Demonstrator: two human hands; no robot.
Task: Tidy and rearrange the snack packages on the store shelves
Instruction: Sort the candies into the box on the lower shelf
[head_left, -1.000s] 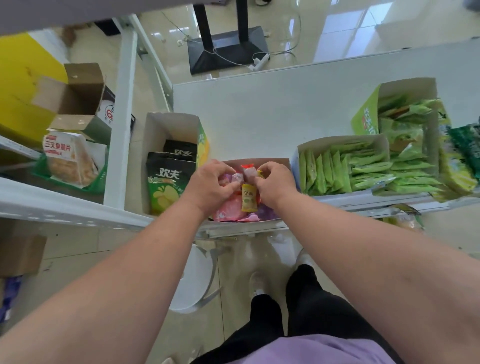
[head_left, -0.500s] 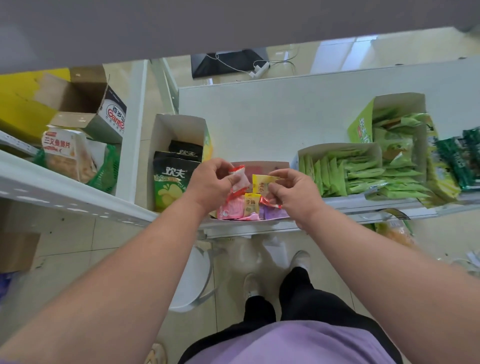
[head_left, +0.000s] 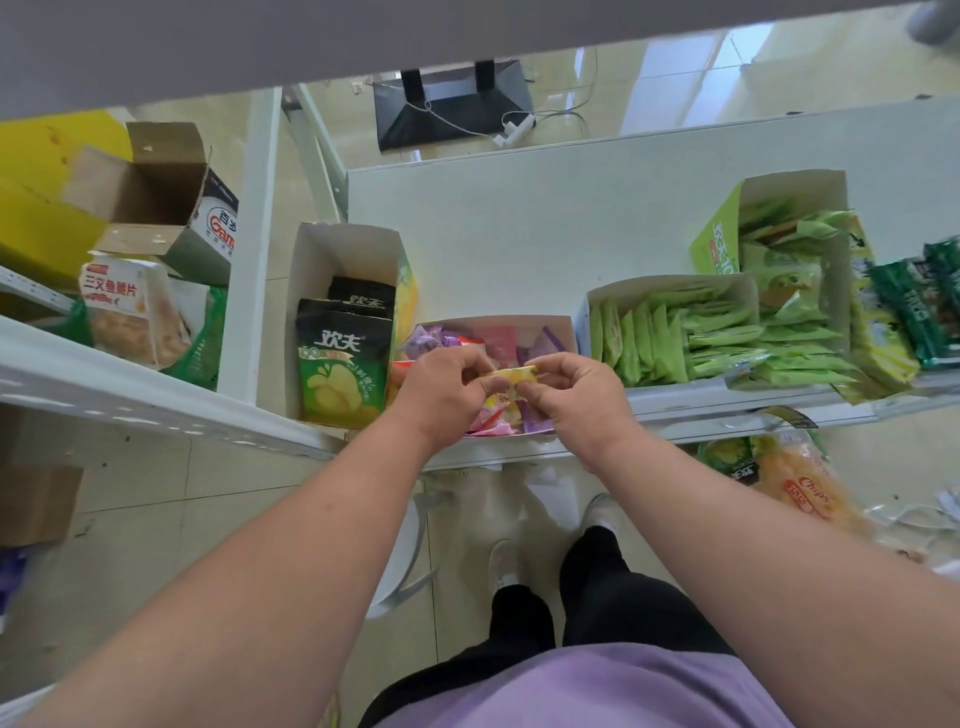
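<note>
**Both hands pinch one yellow packet over the mixed-snack box**

The small yellow foil snack packet (head_left: 511, 375) lies with its long axis left to right, above the open cardboard box of pink and purple packets (head_left: 563, 328) on the white shelf (head_left: 519, 249). The left hand (head_left: 447, 389) and right hand (head_left: 576, 392) each clamp one end, fingers closed, equally near.
</note>
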